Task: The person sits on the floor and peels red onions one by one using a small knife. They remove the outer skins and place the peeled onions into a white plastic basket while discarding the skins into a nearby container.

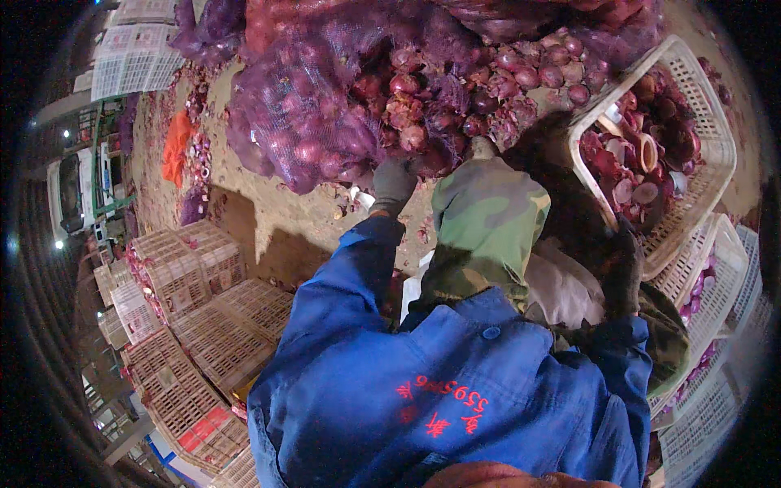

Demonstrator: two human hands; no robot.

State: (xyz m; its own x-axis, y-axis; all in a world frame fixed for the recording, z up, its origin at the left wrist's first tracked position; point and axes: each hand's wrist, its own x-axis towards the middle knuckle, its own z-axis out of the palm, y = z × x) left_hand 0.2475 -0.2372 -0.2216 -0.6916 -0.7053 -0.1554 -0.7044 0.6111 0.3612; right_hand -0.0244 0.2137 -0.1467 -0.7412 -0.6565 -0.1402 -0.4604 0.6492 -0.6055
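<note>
My left hand [393, 183], in a grey glove, reaches to the lower edge of an opened purple mesh bag [305, 122]. Its fingertips are lost against the bag and the onions, so their grip is unclear. Red onions [406, 104] with loose skins spill from the bag's opening. A small white piece [363, 198] lies beside that hand. My right hand [623, 268], in a dark glove and mostly in shadow, grips the near rim of a white plastic crate [701, 183]. Onion skins and cut onion pieces [640, 152] fill part of this tilted crate.
My bent knee in camouflage trousers [488, 207] is between my arms. Loose onions [549, 70] lie beyond it. Plastic crates [213, 323] are stacked at left, and more crates [714, 305] with onions at right. An orange cloth or bag [177, 146] lies on the dirt floor [293, 226].
</note>
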